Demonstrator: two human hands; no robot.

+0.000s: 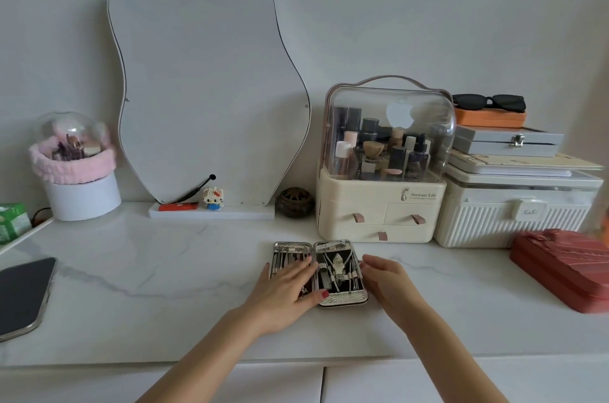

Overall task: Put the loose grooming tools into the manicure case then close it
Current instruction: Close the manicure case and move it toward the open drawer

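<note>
White marble-veined tabletop (164, 271). Wavy-edged mirror (207, 79) at the wall; clear-domed cosmetics organiser (382, 172) directly behind the manicure case (339, 274). Case lies open flat, metal tools in both halves. Left hand (290, 287) rests flat, fingers straight, on left half; right hand (385, 274) relaxed, touching right edge.

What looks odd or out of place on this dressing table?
Nothing is spilled or broken. The manicure case lies open and slightly askew, the left hand flat on one half. Sunglasses perch atop the stacked boxes, an odd spot.
</note>
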